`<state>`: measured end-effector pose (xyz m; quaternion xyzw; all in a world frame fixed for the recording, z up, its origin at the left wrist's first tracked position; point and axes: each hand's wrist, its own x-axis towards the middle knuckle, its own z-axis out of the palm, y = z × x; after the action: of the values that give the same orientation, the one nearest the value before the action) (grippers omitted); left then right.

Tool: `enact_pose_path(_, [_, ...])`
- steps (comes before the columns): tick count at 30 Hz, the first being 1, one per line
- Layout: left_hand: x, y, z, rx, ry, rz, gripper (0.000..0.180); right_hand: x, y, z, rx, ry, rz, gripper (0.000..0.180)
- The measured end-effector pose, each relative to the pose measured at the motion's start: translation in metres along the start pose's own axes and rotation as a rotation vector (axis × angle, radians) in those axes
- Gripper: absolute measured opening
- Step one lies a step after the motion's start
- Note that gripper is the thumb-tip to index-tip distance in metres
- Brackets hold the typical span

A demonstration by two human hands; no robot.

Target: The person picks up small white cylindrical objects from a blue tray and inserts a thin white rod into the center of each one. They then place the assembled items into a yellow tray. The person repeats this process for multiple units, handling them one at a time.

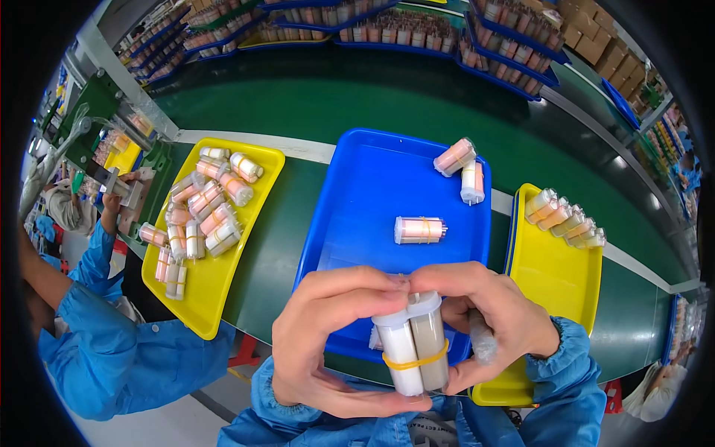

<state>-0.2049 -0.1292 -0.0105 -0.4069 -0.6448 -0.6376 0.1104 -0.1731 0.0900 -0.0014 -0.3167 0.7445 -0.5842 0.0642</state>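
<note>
Close in front of me I hold a bundle of capped tubes (403, 356), white and grey on the facing side, with a yellow rubber band around it. My left hand (328, 335) grips it from the left, with fingers at its top and bottom. My right hand (495, 313) closes on its right side, fingertips meeting the left ones at the cap. By the right palm shows a greyish, clear-looking piece (482, 339) whose kind I cannot make out. Beneath lies a blue tray (357, 201), with a pink banded bundle (419, 230) and two more bundles (462, 167) at its far right.
Left stands a yellow tray (257, 194) of several banded bundles; right, another yellow tray (555, 276) with a row of bundles. Stacked blue trays (506, 67) of bundles line the far side of the green table (298, 97). A co-worker's blue sleeve (104, 305) and a green press (93, 112) are at left.
</note>
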Motion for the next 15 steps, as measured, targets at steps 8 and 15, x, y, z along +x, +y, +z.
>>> enact_pose_path(8, [-0.008, -0.009, 0.005, 0.006, 0.094, 0.024, 0.073, 0.004, 0.003, 0.000, 0.037, -0.087, 0.047, 0.091])
enact_pose_path(15, [-0.003, -0.018, 0.001, 0.093, 0.030, 0.124, 0.074, 0.003, 0.007, 0.004, 0.016, -0.066, 0.020, 0.094])
